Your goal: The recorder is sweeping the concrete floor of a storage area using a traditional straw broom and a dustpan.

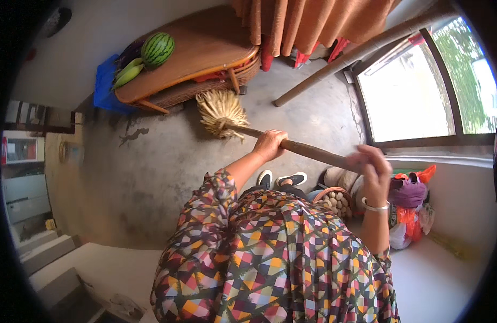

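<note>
A mop point(307, 151) with a wooden handle and a head of pale yellow strips point(221, 112) slants across the space in front of me. Its fanned-out head rests on the concrete floor, close to the low wooden table's front leg. My left hand point(270, 144) is closed around the lower part of the handle, palm down. At the handle's upper end is my right hand point(371, 168), its fingers curled about the wood and somewhat blurred. A pale bangle circles the right wrist.
On the wooden table point(205, 46) sit a watermelon point(157, 49) and a long green vegetable point(128, 74), near a blue container point(106, 86). A pole point(361, 51) leans by the window. Right of my shoes stand a basket of round tan items point(335, 202) and several bags point(409, 194).
</note>
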Tool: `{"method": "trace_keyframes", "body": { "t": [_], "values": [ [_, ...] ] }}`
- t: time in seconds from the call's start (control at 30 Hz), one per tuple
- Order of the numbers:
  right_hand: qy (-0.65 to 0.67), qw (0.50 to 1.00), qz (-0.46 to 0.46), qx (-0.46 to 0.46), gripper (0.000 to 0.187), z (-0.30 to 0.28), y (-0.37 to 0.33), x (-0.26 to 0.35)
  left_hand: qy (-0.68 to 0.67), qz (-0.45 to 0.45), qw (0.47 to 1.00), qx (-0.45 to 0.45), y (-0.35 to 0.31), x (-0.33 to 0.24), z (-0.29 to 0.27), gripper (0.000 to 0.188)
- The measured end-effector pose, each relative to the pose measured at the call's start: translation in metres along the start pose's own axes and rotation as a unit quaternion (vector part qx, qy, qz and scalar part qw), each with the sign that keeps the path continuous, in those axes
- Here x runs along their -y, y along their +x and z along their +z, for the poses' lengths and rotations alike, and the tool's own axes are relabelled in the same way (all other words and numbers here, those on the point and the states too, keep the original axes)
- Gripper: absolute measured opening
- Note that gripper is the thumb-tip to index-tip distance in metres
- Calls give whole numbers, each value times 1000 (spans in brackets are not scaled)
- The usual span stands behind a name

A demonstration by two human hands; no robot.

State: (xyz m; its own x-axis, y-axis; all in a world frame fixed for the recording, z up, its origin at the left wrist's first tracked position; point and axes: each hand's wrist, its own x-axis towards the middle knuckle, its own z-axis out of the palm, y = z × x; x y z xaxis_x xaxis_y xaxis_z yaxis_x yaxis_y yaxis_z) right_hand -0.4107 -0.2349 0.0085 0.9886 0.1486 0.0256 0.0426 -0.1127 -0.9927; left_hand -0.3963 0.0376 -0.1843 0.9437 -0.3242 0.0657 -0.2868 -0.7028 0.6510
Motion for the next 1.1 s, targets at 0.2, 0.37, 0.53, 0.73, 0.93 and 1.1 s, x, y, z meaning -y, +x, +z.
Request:
{"method": "trace_keyframes", "body": {
  "t": [0.2,0.37,0.53,0.73,0.93,1.1],
  "values": [
    [-26,986,-29,165,31,47,16,-37,2,-120,992,48,-51,42,16,14],
    [96,972,44,210,27,84,-3,-69,22,-150,984,92,-116,74,3,27],
    [108,960,124,227,27,86,-27,-96,53,-215,954,201,-142,72,-10,23],
    [2,987,152,42,26,6,-35,-91,110,-139,949,261,-99,7,-15,28],
    [-52,978,-20,-200,29,-96,-44,-7,-40,43,994,87,-35,-99,5,29],
    [-51,989,-98,-99,37,-121,-47,11,-146,4,982,118,-12,-122,41,21]
  ]
}}
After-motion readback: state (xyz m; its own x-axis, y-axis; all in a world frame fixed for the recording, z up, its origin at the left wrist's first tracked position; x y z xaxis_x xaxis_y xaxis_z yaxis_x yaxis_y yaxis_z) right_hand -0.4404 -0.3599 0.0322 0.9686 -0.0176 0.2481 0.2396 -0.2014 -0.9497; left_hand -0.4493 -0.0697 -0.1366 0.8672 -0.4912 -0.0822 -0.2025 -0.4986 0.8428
